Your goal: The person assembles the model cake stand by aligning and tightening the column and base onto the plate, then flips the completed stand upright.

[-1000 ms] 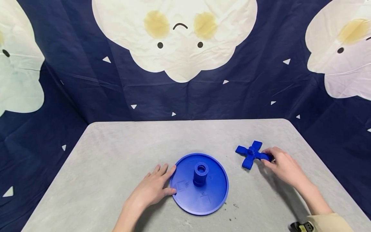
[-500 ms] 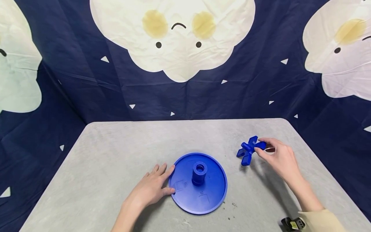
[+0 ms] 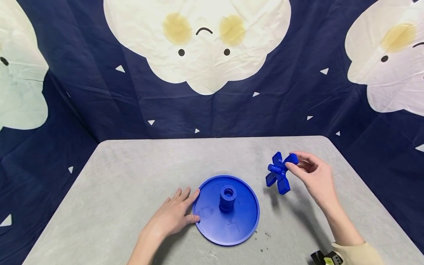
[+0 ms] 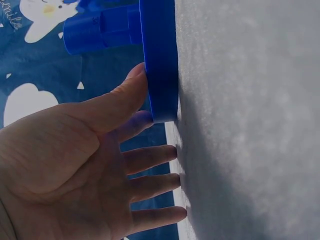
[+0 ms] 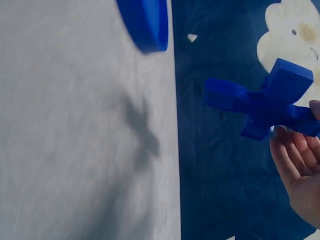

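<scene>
Right hand [image 3: 314, 177] pinching one arm of a blue cross [image 3: 283, 181] between thumb and fingers; the cross is tilted and raised above the grey table [image 3: 145, 165], its short peg [image 3: 273, 168] pointing toward the left of the head view. Left hand [image 3: 170, 216], fingers spread, touches the rim of a round blue tray [image 3: 228, 232], which lies flat, its hollow post [image 3: 227, 200] upright, well apart from the cross.

blue rimmed disc [image 3: 243, 219], hollow post [image 3: 227, 200] sticking up, lying flat, left hand [image 3: 173, 216] on its left edge // blue four-armed cross [image 3: 281, 172], kinda tilted midair, far right, peg [image 3: 273, 168] facing left, right hand [image 3: 317, 178] pinching it
</scene>
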Demonstrator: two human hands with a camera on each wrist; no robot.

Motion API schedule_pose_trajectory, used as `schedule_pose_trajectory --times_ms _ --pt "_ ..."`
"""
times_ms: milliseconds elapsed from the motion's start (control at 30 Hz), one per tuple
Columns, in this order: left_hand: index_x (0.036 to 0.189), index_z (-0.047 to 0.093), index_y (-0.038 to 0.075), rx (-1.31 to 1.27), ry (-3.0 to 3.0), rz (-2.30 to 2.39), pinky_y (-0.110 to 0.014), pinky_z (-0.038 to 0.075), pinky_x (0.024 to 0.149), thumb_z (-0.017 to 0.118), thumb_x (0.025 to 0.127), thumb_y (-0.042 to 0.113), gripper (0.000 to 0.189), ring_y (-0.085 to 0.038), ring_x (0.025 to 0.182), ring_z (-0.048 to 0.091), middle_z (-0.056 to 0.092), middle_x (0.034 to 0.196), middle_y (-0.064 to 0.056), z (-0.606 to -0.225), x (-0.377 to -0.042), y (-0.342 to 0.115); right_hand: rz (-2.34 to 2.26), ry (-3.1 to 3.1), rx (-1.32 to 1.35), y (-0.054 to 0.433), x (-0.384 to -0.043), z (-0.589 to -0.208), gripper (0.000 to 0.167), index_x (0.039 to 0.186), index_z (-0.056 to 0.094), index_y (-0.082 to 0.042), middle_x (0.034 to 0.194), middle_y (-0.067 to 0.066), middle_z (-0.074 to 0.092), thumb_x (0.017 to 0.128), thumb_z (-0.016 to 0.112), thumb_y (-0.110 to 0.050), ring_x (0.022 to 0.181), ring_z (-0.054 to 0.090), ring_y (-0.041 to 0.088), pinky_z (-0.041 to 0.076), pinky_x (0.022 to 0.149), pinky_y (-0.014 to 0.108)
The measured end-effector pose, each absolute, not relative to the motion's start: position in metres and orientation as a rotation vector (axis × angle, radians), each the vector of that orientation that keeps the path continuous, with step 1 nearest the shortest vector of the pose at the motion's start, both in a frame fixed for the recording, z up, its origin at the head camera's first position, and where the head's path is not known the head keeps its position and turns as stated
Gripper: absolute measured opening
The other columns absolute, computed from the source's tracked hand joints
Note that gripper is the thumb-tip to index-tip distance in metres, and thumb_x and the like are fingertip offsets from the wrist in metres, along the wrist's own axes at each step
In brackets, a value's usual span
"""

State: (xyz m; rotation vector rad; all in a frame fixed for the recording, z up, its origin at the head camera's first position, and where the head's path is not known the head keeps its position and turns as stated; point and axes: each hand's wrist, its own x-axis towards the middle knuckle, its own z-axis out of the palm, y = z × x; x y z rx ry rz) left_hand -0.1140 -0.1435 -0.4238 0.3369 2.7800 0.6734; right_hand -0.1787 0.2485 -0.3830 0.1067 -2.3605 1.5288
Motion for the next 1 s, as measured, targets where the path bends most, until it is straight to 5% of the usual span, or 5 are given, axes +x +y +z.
schedule_pose_trajectory --times_ms 267,667,1000 --pt "0.157 0.045 0.015 0.336 2.784 0.671 -0.074 0.028 0.118 0.075 0.091 0.041 0.077 -0.050 0.154 0.028 0.038 0.163 -0.024 -0.424 -0.114 -0.144 1.804 -2.264 0.253 0.223 -0.175 -0.370 0.036 0.125 0.069 -0.002 0.100 -0.013 0.077 0.091 0.078 -0.010 0.084 0.072 -0.002 0.056 0.081 0.011" --pt "0.157 0.045 0.015 0.327 2.781 0.677 -0.074 0.028 0.118 0.075 0.091 0.041 0.077 -0.050 0.154 0.028 0.038 0.163 -0.024 -0.424 -0.113 -0.145 1.477 -2.248 0.819 0.181 -0.168 -0.365 0.041 0.128 0.071 -0.006 0.112 0.009 0.075 0.088 0.075 0.006 0.098 0.073 0.006 0.058 0.091 0.016" --pt "0.157 0.044 0.015 0.326 2.774 0.673 -0.073 0.027 0.120 0.074 0.091 0.042 0.077 -0.050 0.154 0.027 0.037 0.164 -0.023 -0.424 -0.114 -0.143 1.288 -2.307 0.988 0.157 -0.154 -0.365 0.043 0.126 0.073 -0.014 0.122 -0.002 0.073 0.085 0.082 -0.002 0.116 0.066 0.008 0.050 0.103 0.015"
